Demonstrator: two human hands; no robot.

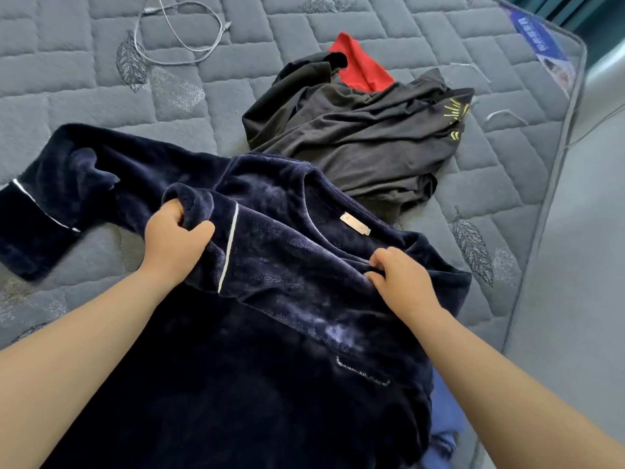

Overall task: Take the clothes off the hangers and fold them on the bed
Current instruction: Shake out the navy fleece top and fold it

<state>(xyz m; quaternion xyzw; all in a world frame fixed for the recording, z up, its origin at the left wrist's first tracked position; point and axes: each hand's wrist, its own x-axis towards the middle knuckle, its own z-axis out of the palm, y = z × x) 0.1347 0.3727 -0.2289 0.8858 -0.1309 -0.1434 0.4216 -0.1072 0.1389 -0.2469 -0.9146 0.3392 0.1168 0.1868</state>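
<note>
Nearest in, a bunch of blue cloth (443,421) peeking out from under the hem by the bed's right edge. Over it and up the middle, the navy fleece top (270,384), laid out on the grey quilted mattress (84,79), neck pointing away. Both hands on it, well apart: left hand (176,238) clamped round the cuff of one sleeve, doubled in across the chest, white piping (228,248) just beside the thumb; right hand (402,279) pinching a ridge of fleece just under the neckline, fingers curled. Small pale label (355,224) inside the collar, between the two hands and a touch farther off. Other sleeve stretched out to the left, cuff flat on the mattress. Beyond the collar, right up against the shoulder, a crumpled dark grey garment (355,137) with yellow stitching at one corner; red cloth (362,66) poking out from under its far side. Farthest back on the left, a looped white cable (182,35).
</note>
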